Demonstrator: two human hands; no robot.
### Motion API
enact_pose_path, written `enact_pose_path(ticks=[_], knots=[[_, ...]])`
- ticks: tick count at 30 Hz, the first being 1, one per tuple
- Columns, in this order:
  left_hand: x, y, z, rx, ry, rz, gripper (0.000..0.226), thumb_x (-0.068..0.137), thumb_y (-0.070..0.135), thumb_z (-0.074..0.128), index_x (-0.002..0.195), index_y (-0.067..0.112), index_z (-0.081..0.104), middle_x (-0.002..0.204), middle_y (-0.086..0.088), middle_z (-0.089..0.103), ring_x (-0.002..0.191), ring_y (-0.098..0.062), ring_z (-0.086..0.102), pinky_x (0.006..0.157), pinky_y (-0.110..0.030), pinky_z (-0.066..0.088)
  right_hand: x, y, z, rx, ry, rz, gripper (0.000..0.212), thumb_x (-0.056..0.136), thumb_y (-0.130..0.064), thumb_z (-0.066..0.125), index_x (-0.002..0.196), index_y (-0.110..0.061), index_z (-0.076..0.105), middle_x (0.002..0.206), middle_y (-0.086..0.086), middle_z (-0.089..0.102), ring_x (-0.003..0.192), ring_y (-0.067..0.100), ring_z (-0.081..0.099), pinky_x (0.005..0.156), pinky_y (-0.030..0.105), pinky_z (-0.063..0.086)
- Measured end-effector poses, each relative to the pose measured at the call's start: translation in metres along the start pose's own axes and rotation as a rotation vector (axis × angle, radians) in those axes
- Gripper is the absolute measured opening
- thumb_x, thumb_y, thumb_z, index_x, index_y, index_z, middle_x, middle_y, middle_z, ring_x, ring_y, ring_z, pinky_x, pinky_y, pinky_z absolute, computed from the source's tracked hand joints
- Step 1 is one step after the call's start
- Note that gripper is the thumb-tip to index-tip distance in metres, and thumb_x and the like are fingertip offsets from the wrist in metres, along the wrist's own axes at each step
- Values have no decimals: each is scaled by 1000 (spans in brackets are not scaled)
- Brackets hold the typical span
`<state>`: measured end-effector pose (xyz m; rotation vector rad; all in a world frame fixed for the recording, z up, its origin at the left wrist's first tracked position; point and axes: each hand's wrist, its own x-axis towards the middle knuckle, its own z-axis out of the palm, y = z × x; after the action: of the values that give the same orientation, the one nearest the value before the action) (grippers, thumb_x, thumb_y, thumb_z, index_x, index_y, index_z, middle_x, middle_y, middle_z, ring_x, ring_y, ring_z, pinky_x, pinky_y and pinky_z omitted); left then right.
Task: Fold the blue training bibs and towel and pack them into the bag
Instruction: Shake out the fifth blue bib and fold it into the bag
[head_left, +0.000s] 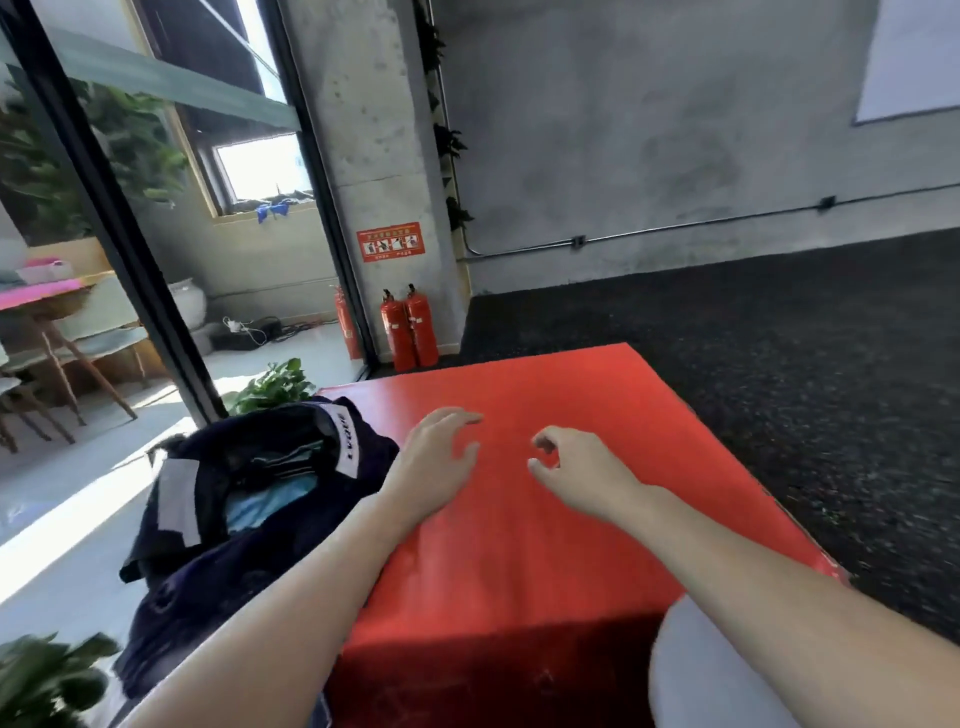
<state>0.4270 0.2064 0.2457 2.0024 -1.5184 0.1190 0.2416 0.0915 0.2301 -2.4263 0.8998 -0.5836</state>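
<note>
Bag: I see the dark navy bag (249, 499) at the left edge of the red mat, slumped, soft fabric, its mouth open upward, white label strips on the rim.
Bag contents: light blue folded cloth (270, 500) lies inside the opening; I cannot tell bib from towel, nor how many pieces.
Left hand: my left hand (436, 457) hovers over the mat just right of the bag, fingers loosely curved and spread, gripping nothing.
Right hand: my right hand (576, 467) is beside it, apart from it, fingers curled inward with thumb and forefinger near each other; I see nothing between them.
Mat: a red mat (571, 519), smooth and slightly glossy, a thick rectangular block with a darker shaded front face.
Floor: pale and sunlit to the left; dark speckled flooring (779, 364) to the right.
Room left: a black-framed glass partition (104, 208), with a wooden table and greenery behind it; leafy plants (270, 387) near the bag.
Room middle: a rough concrete pillar (374, 130) bearing a red sign; two red extinguishers (410, 330) stand at its foot.
Room right: a grey concrete wall (675, 130) with a thin conduit running along it.
</note>
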Motion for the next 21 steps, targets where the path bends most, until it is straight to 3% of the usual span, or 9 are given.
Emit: enact_pose_path(ticks=[1,4,10,16,21], knots=[[0,20,19,-9,-30,32,37,90,21,64,126,27,66,130,8,61,116,-12,57,106,-26,41,-12,18,-11,-8,19,24,33,95,-34,63,124,-18,64,121,3,68,107,21,64,95,34,49],[-2,81,74,-36,-144,141,39,90,22,64,129,25,64,132,5,62,118,-13,57,108,-26,41,-52,75,-43,-33,59,138,33,95,-32,63,124,-16,64,119,3,69,114,21,63,95,32,48],[-16,189,172,-61,-413,264,48,90,30,62,138,27,57,134,2,61,118,-20,58,103,-37,46,-136,185,-81,-9,138,394,26,91,-27,67,114,-16,69,101,1,72,102,23,67,91,33,50],[-41,266,256,-103,-640,321,43,90,33,57,133,35,56,109,1,70,101,-23,64,90,-39,53,-216,284,-91,14,97,648,19,90,-31,59,96,-17,71,90,1,74,87,22,68,81,38,56],[-72,298,327,-60,-840,315,43,93,22,56,136,22,56,116,-9,69,111,-30,60,94,-40,50,-257,351,-61,11,-4,811,23,89,-25,58,91,-6,70,86,14,72,85,30,68,71,37,52]])
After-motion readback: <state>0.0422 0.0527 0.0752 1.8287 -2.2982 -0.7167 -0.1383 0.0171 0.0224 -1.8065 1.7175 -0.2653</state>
